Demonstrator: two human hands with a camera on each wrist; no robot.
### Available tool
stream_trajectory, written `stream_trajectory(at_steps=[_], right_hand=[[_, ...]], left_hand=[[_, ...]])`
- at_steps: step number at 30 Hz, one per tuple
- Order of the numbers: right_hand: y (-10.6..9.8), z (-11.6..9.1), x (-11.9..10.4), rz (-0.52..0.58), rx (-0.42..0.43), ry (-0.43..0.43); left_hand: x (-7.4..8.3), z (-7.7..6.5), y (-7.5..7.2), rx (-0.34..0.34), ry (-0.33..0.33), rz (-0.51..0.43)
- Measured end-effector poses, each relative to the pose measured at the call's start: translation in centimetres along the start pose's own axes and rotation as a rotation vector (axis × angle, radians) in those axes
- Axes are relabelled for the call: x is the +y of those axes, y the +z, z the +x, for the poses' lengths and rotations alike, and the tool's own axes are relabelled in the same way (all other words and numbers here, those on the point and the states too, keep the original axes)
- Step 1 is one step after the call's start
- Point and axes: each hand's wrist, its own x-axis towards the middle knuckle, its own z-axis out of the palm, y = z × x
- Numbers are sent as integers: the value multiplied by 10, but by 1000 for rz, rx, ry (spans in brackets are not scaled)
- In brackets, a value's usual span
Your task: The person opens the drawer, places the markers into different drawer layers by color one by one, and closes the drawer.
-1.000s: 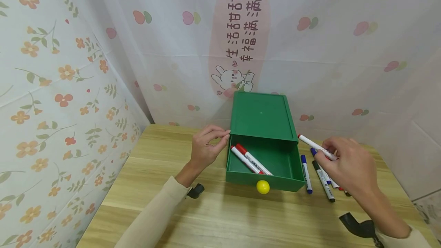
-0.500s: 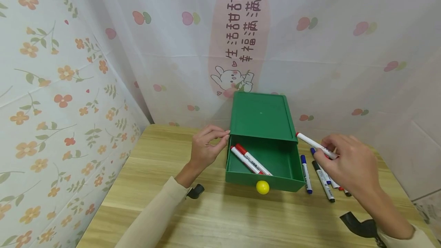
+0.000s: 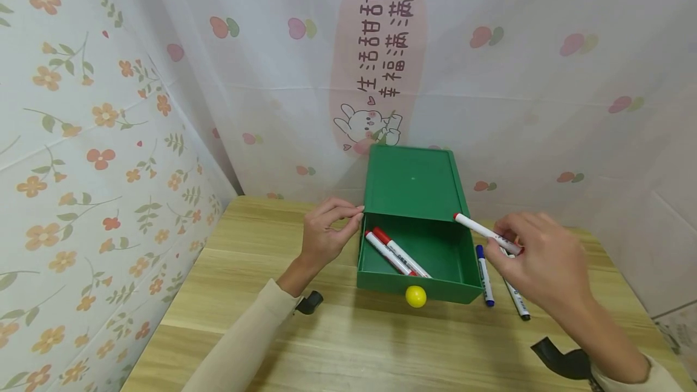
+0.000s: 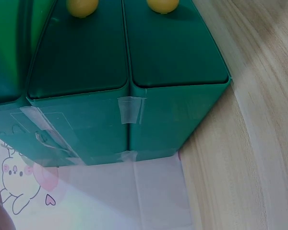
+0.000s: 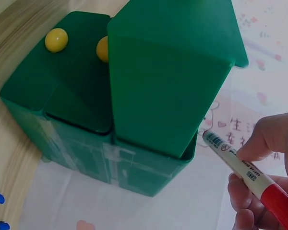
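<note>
At left, the left hand (image 3: 323, 235) has thumb and forefinger pinching the front corner of a green plastic drawer cabinet (image 3: 412, 180), seemingly to steady it. The pulled-out green drawer (image 3: 381, 281), with its round yellow knob (image 3: 416, 296), holds two red-capped white markers (image 3: 402, 251). Further right, a blue-capped white marker (image 3: 485, 276) and a black-capped white marker (image 3: 516, 299) lie on the wood-grain counter (image 3: 337, 343). The right hand (image 3: 544, 259) grasps another red-capped white marker (image 3: 483, 230), raised, its far end near the drawer's right side. The step looks like bringing it across; next calls for lowering and releasing it inside.
</note>
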Motion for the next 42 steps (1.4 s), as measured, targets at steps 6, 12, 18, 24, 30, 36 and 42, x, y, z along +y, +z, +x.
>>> stream_trajectory(at_steps=[6,12,18,24,30,36,42], right_hand=[[1,1,-9,11,-3,-19],[3,2,-16,5,-25,-35],[5,7,-23,12,-42,-77],[10,13,-29,17,-64,-114],[16,19,-36,21,-98,-142],[21,25,-41,27,-135,-150],[25,29,-46,27,-174,-169]], left_hand=[[1,1,0,10,13,-7],[2,0,0,-1,-6,-4],[0,0,-1,-6,-10,-6],[1,1,-1,-9,2,-1],[0,1,-1,-4,9,-1],[-1,1,-1,-9,5,3],[0,0,-1,-16,-7,2]])
